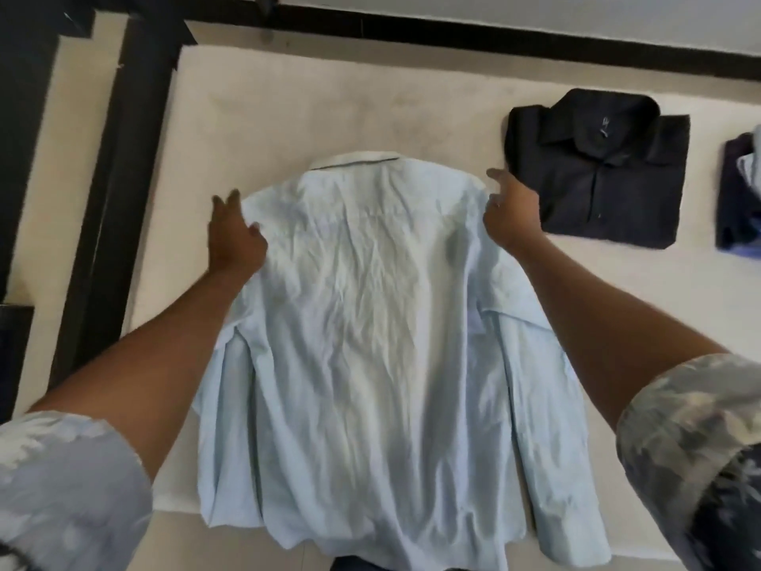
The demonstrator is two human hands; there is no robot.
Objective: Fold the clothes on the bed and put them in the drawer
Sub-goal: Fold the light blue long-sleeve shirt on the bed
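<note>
step: squaring light blue shirt (370, 302), back up on bed (288, 117) | left hand (234, 236): fingers straight, pressing its left shoulder | right hand (510, 212): at its right shoulder, fingers' state unclear | advice: flatten wrinkles, fold sleeves inward evenly
</note>
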